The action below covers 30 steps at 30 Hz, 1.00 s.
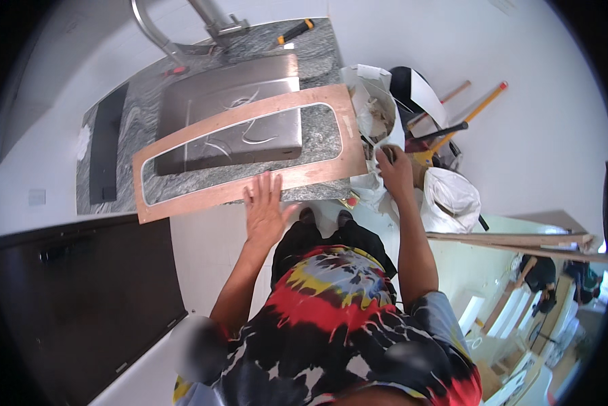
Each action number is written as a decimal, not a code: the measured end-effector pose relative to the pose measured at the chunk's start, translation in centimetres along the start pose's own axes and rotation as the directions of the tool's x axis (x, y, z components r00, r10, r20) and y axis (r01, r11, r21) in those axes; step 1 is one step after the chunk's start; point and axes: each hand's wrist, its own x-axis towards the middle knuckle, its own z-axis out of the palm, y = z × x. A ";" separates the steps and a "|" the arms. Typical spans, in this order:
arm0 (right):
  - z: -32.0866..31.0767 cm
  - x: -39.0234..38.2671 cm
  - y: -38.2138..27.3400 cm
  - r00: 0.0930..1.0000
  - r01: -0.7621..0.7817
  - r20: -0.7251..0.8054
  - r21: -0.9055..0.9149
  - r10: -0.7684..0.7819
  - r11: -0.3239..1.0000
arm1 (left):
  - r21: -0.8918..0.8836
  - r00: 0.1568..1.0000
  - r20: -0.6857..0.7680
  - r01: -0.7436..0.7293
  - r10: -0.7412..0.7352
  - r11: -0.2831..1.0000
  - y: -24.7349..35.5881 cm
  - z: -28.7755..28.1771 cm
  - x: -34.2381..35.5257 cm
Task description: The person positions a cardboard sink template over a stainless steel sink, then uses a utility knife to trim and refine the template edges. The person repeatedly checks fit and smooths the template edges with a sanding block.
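Observation:
A wooden panel [304, 177] with a long rounded cutout edged in white lies slanted over the metal sink [175, 122] and the grey veined stone countertop [321, 61]. My left hand [264, 211] rests open on the panel's near edge, its fingers stretched out. Just past the panel's right end is my right hand [396, 170], its fingers curled beside an open white sack [375, 193]. Something small and dark shows at those fingers, but I cannot make out what it is. Curved streaks show through the cutout in the sink.
A metal faucet [217, 21] rises behind the sink. A black-and-yellow handled tool [296, 31] lies at the counter's back. Right of the sacks, an orange-handled tool [476, 115] leans on the wall. Wooden boards [507, 239] lie at right; other people [539, 274] work beyond.

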 end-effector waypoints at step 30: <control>1.5 -30.4 -5.9 0.698 0.707 -0.003 0.160 -0.716 0.688 | -0.276 0.879 0.008 -0.456 -0.476 -0.846 -12.8 -5.2 -11.7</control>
